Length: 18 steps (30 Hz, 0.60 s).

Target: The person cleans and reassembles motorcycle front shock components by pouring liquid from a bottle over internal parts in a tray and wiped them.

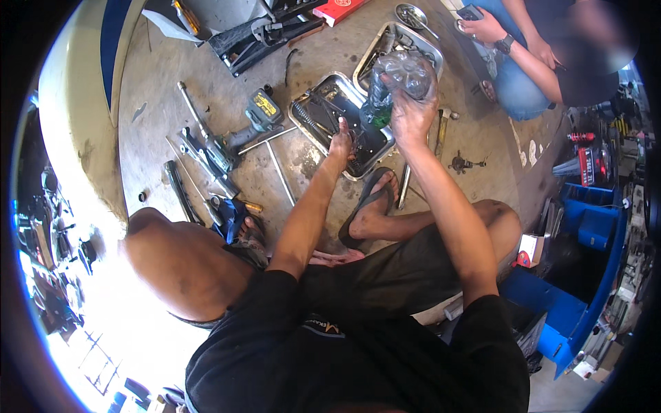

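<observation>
My right hand [415, 113] grips a clear plastic bottle [405, 72], tilted with its base up and its green end [375, 118] pointing down over the nearer metal tray [374, 140]. Inside that tray lie a coil spring [308, 118] and dark, oily metal parts. My left hand [340, 147] is low over the tray, thumb raised and fingers curled round something dark. What the fingers hold is mostly hidden.
A second metal tray [435, 51] with parts stands behind. A cordless impact driver [263, 110], a T-handle wrench [281, 172] and a hammer [444, 127] lie around. An open toolbox [237, 51] is far left. Another person's hand [485, 29] holds a small dark device at the right.
</observation>
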Available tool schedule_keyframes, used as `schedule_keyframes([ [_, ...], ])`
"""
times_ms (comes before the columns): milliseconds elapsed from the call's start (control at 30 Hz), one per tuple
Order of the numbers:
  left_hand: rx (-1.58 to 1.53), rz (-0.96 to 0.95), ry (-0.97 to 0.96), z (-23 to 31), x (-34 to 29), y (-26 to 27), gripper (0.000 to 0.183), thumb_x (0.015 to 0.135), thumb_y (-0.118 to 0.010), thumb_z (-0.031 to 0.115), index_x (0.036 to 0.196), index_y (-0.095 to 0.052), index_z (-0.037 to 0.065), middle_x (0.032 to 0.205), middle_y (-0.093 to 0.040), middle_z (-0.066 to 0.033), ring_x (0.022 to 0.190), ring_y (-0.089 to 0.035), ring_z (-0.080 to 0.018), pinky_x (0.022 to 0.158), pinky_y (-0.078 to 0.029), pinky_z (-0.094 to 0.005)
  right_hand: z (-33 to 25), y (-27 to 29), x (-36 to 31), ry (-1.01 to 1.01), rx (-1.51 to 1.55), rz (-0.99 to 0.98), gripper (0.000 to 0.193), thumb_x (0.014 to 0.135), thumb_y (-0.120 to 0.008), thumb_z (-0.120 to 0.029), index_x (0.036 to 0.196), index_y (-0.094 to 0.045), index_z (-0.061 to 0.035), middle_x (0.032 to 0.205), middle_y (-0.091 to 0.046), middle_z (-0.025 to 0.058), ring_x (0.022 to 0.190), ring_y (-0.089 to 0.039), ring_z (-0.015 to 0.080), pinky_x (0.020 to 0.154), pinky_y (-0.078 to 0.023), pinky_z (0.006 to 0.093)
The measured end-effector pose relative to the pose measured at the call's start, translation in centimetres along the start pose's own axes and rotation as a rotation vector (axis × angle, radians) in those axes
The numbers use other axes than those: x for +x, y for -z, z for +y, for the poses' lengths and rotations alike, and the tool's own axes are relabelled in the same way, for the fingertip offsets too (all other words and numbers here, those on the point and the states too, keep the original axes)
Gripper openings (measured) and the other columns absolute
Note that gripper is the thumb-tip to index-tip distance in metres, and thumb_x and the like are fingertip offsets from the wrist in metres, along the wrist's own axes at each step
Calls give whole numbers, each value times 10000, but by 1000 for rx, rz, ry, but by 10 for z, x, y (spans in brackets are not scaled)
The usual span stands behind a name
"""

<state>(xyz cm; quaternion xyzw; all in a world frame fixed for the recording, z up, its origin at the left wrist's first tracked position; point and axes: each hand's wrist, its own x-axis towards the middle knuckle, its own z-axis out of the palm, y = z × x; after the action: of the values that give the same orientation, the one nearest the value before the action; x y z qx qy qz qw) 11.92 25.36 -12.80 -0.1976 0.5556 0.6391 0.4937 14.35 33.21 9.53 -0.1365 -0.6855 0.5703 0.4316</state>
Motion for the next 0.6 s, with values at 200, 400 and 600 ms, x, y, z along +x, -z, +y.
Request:
schedule_keyframes([
  [200,-20,-91,89,-7,19,8,520,950,-332,604,792,-497,136,602,-462,-12,450,-355,-142,424,-259,-269,6,-6,-2,-11,-7,5,624,728,-816,-59,1260,-491,-23,1156,-601,82,1032,-570,158,920,-461,296],
  [400,-275,-246,35,-15,17,-8,298,1014,-367,332,866,-495,107,658,-511,-42,511,-454,-166,426,-338,-276,2,-6,-1,28,-131,24,551,752,-733,76,1236,-491,-26,1104,-605,85,983,-590,170,902,-501,322],
  [600,-409,-141,136,-15,25,-9,315,1004,-348,348,903,-513,100,698,-544,-56,617,-550,-213,533,-442,-361,-12,-5,-2,-7,-61,21,522,744,-772,17,1199,-517,-22,1064,-629,81,968,-598,169,875,-498,315],
])
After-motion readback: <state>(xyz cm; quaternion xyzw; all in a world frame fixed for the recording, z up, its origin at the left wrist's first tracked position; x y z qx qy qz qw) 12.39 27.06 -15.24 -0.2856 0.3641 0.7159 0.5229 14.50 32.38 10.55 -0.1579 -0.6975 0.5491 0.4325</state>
